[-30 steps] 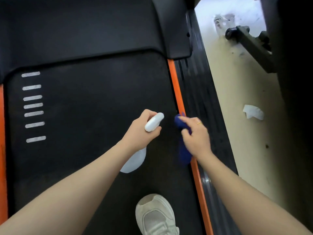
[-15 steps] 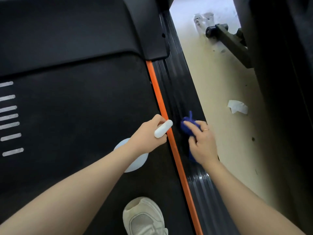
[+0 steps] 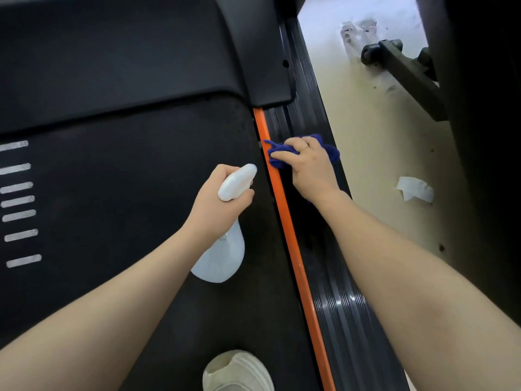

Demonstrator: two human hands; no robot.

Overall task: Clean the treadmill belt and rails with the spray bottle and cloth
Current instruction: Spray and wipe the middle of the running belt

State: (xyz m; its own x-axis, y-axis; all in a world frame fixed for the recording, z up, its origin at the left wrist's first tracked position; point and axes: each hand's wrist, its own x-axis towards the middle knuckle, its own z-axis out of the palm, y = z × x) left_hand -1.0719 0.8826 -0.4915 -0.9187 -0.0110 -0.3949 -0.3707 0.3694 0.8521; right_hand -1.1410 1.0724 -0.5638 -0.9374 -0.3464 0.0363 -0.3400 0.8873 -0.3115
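My left hand (image 3: pixel 217 204) grips a white spray bottle (image 3: pixel 225 249) by its neck, nozzle pointing toward the rail, held above the black treadmill belt (image 3: pixel 127 193). My right hand (image 3: pixel 308 167) presses a blue cloth (image 3: pixel 282 153) onto the ribbed black right side rail (image 3: pixel 338 306), with the cloth's left end overlapping the orange strip (image 3: pixel 293 249) that runs between belt and rail. Most of the cloth is hidden under my fingers.
A white shoe (image 3: pixel 238 371) stands on the belt at the bottom. The black motor cover (image 3: pixel 112 66) spans the top. On the beige floor to the right lie a crumpled white tissue (image 3: pixel 414 189) and a black machine foot (image 3: pixel 400 69).
My right hand slid the blue cloth forward along the right rail, from beside the orange strip to farther up. The spray bottle in my left hand stayed over the belt edge.
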